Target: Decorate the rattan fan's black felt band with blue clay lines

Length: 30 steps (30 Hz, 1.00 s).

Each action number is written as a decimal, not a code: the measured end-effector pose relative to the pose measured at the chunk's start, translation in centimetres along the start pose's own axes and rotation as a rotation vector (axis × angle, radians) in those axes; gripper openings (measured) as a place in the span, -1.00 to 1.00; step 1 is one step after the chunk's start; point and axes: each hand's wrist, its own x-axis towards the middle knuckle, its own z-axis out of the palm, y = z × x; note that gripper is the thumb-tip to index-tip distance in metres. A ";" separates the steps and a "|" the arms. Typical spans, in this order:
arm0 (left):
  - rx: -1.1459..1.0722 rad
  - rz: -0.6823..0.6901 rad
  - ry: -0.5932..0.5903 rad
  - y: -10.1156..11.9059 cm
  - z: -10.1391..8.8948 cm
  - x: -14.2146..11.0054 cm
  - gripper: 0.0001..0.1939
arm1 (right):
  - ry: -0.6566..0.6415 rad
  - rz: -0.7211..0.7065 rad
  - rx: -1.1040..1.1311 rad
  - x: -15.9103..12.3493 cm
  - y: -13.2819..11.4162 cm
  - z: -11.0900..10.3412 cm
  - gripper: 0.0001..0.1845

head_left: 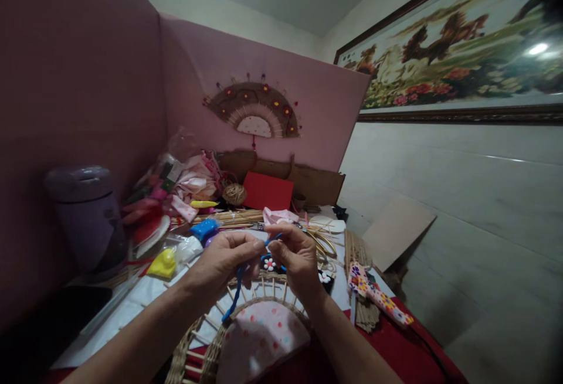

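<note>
My left hand (226, 258) and my right hand (294, 255) meet above the table, both pinching a thin blue strip (237, 290). The strip hangs down from my left fingers toward a woven fan-shaped piece (206, 349) with a pink dotted centre (264, 337), lying just below my hands. A small white flower ornament (269, 264) shows between my hands.
A purple lidded pot (85, 214) stands at the left. Packets of yellow (162, 264) and blue (204, 228) material, a twine ball (234, 194), a red card (268, 190) and sticks crowd the back. A finished fan (255, 108) hangs on the pink board. A patterned piece (373, 290) lies right.
</note>
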 end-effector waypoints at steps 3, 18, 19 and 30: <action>0.006 -0.038 -0.022 0.1 0.0 -0.1 -0.67 | 0.005 -0.021 0.045 0.1 0.1 0.0 -0.84; 0.054 0.007 0.026 -0.1 0.1 -0.1 -0.62 | -0.027 0.009 0.053 0.1 -0.3 0.3 -0.83; 0.048 -0.001 0.028 -0.2 0.0 -0.1 -0.62 | -0.025 0.010 0.058 0.1 -0.2 0.2 -0.83; 0.015 0.044 0.065 -0.2 0.2 0.3 -0.62 | -0.168 0.153 0.069 0.2 0.2 0.4 -0.39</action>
